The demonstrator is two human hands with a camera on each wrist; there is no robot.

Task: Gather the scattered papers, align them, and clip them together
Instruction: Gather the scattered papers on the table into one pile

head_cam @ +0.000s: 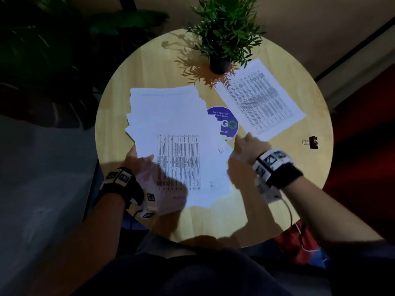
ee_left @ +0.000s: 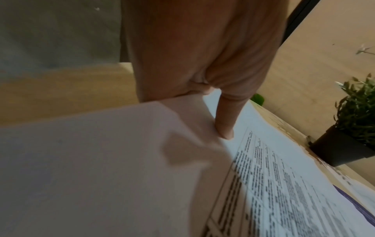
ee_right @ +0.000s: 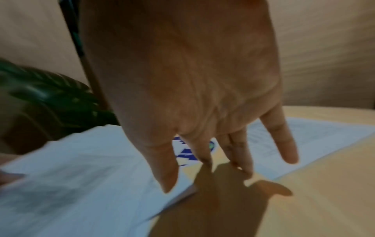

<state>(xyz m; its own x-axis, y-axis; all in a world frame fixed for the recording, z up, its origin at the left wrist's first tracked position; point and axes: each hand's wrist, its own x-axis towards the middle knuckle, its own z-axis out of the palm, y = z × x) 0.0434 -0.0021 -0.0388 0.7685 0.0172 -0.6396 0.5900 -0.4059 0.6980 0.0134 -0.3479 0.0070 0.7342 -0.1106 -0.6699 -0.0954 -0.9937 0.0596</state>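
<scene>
A loose pile of white printed papers (head_cam: 171,133) lies fanned out on the round wooden table (head_cam: 277,189). My left hand (head_cam: 141,161) pinches the pile's near left edge, thumb (ee_left: 225,128) on top of the papers (ee_left: 101,160) and fingers hidden underneath. A single printed sheet (head_cam: 260,99) lies apart at the far right. My right hand (head_cam: 243,144) hovers with straight, spread fingers (ee_right: 241,154) between the pile (ee_right: 81,176) and that sheet (ee_right: 314,136), holding nothing. A black binder clip (head_cam: 313,142) sits near the table's right edge.
A potted green plant (head_cam: 222,39) stands at the table's far side, its black pot (ee_left: 341,149) close to the single sheet. A round blue sticker (head_cam: 228,124) on the tabletop shows between the pile and the sheet. Dark foliage stands left of the table.
</scene>
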